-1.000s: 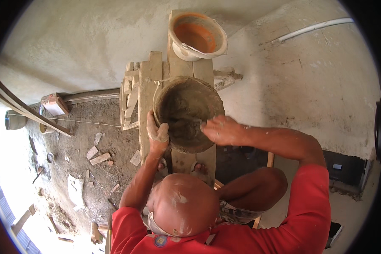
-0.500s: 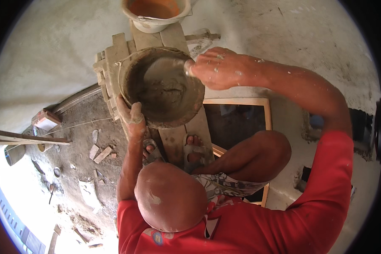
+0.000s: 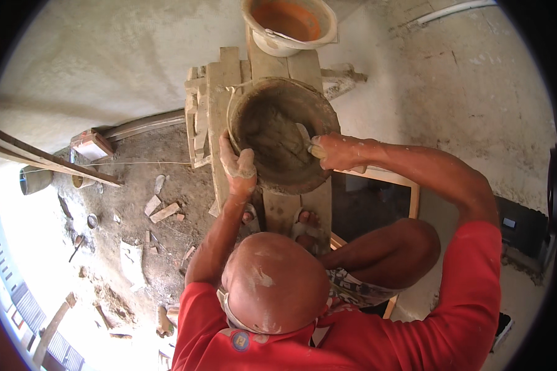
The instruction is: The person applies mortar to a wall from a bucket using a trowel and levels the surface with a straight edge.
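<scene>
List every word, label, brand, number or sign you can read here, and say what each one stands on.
None can be read in this view.
Round patch on the red shirt: too small to tell whether it bears lettering.
Mortar-coated bucket at the hands: no lettering can be made out.
Pale bucket on the planks: no lettering can be made out.
</scene>
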A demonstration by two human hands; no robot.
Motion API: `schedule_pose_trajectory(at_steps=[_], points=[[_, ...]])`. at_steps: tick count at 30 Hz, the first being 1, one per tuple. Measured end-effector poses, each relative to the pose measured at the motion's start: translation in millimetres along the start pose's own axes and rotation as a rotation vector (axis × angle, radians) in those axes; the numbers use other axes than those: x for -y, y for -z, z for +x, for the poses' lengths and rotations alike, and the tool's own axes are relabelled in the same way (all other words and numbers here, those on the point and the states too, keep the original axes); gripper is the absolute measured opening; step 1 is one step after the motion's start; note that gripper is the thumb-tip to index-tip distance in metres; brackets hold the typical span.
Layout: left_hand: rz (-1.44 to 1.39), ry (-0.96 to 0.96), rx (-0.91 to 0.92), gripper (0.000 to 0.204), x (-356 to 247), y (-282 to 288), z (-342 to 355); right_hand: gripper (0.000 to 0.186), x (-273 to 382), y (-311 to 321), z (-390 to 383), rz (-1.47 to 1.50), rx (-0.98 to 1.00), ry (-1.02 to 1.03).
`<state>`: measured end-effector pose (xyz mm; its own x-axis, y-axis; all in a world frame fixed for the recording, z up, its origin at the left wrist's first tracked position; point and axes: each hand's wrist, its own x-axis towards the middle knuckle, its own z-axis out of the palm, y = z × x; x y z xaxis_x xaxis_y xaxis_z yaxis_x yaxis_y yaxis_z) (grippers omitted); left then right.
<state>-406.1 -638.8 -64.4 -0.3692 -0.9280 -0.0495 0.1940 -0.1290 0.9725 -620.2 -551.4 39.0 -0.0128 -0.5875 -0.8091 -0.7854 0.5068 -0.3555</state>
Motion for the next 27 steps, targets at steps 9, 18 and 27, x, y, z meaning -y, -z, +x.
schedule_pose_trajectory(at_steps=[9,18,27], points=[[-0.047,0.037,0.033,0.055,-0.3,-2.4,0.2,0.016,3.5,-28.2,-1.1,0.496,0.193,-0.043],[-0.040,0.055,0.084,0.057,-1.8,0.0,0.6,0.024,10.5,-53.9,1.8,1.109,0.185,-0.207],[0.015,0.024,0.084,0.053,3.0,2.9,2.3,0.032,-1.2,-46.9,-19.8,1.084,0.123,-0.137]])
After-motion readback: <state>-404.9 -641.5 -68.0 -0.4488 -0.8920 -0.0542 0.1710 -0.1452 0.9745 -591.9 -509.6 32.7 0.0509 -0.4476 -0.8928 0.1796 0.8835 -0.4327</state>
